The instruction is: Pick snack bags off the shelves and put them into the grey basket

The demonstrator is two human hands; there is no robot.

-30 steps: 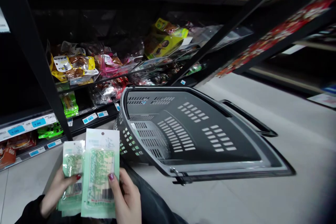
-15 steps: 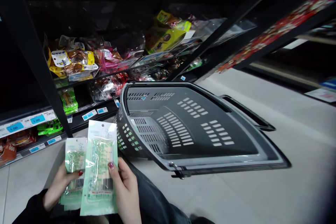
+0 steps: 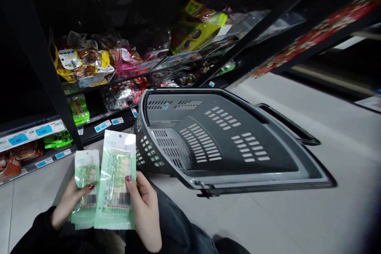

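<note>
My left hand (image 3: 67,202) grips a small stack of green-and-white snack packets (image 3: 87,174), thumb across the front one. Beside it, my right hand (image 3: 146,210) pinches another green-and-white packet (image 3: 117,166) by its right edge, thumb on the front. This packet looks larger in view and slightly overlaps the stack. Both show a clear window, green print and a barcode near the bottom. My fingers behind the packets are mostly hidden. To the right of my hands a grey shopping basket (image 3: 220,137) stands on the floor, its perforated inside showing.
Dark shelving (image 3: 41,67) spans the back and left, with price labels (image 3: 47,130) along its edge. Yellow snack bags (image 3: 85,63), a yellow-green box (image 3: 190,35) and green packets (image 3: 79,109) lie on it. The basket's black handle (image 3: 294,127) lies toward the right. Pale tiles (image 3: 268,222) cover the floor.
The view has shifted slightly, so the shelf goods and basket sit a little further right. Both hands keep hold of their packets, which appear slightly higher in the picture.
</note>
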